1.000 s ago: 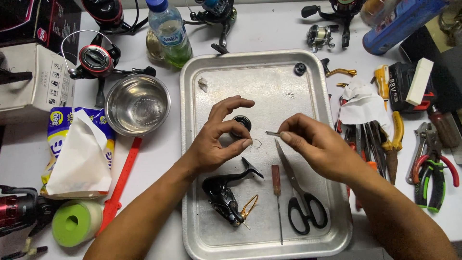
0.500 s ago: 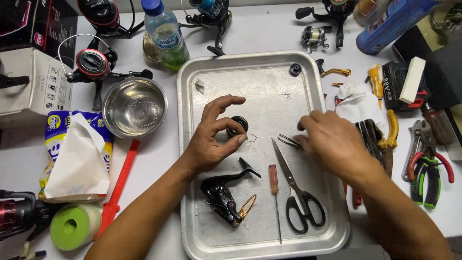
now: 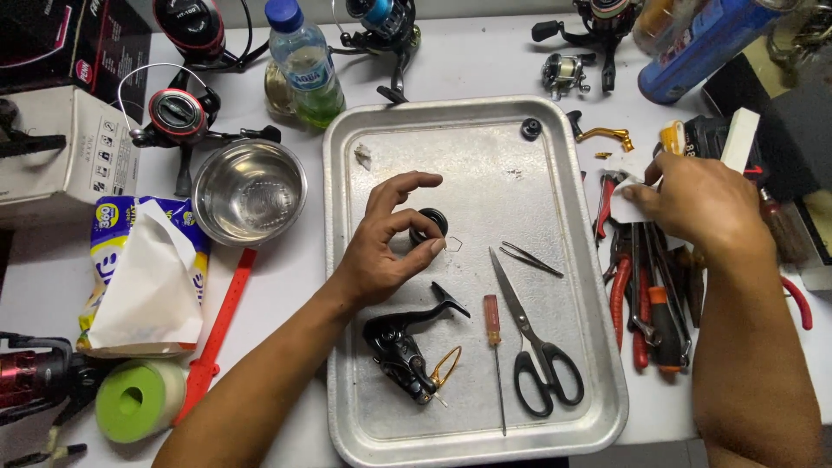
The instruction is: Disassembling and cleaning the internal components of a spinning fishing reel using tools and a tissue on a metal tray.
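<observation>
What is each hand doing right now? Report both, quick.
Left hand: pinching a small black round part over the tray.
Right hand: off the tray, on a white tissue over the tools.

Fishing-reel repair bench in a small workshop, white table (image 3: 485,65) crowded with spinning reels (image 3: 178,117), metal work tray (image 3: 472,433) holding a stripped reel body (image 3: 403,347), scissors (image 3: 533,347) and screwdriver (image 3: 494,347), pliers (image 3: 641,286) heaped alongside

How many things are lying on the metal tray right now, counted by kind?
Scissors: 1
Screwdriver: 1
Tweezers: 1
Black reel body: 1
Small round black parts: 2, one under the left hand
Total: 6
</observation>
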